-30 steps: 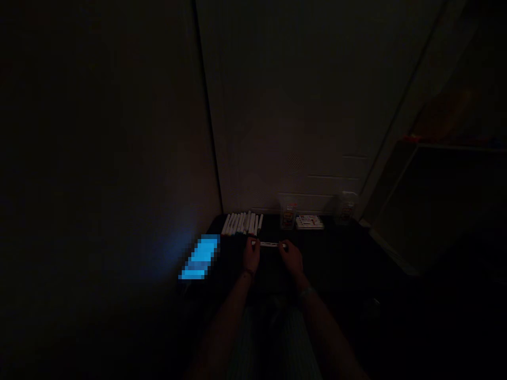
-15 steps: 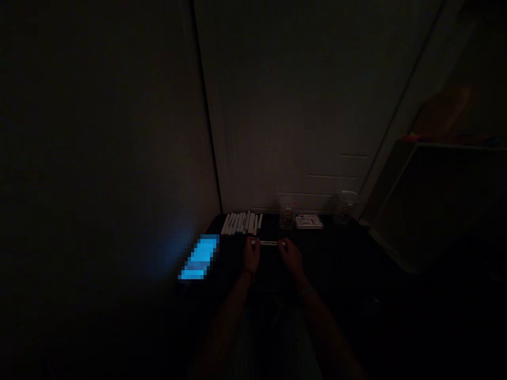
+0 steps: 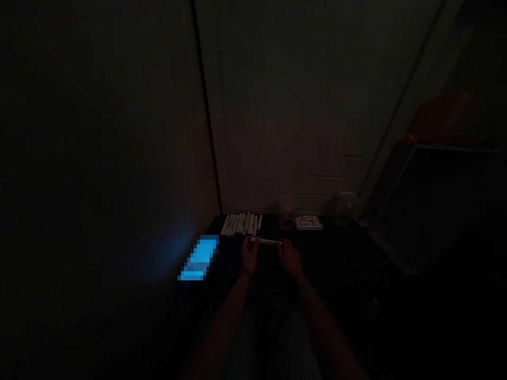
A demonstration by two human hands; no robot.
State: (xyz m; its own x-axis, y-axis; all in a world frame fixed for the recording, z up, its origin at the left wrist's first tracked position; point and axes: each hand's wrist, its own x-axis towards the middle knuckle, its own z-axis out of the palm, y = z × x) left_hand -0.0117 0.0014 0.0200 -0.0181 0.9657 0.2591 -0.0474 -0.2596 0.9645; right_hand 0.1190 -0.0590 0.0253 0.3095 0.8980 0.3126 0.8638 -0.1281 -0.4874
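Note:
Between my two hands is a white marker (image 3: pixel 268 241), held crosswise over the dark table with its right end slightly lower. My left hand (image 3: pixel 249 254) pinches its left end, and my right hand (image 3: pixel 289 257) has the right end between its fingers. Just beyond my left hand lies a row of several white markers (image 3: pixel 240 224), side by side. The room is very dark, so finger detail and the print on the marker are hard to make out.
At the back stand a clear container (image 3: pixel 287 216), a stack of white markers (image 3: pixel 309 222) and, farther right, another clear container (image 3: pixel 346 208). A glowing blue, pixelated screen (image 3: pixel 200 258) lies at the left. A wall (image 3: pixel 285 116) closes off the back; a shelf unit (image 3: pixel 447 148) stands right.
The marker has tipped a little, its left end now higher than its right. Both hands have shifted slightly left. The other things lie as before.

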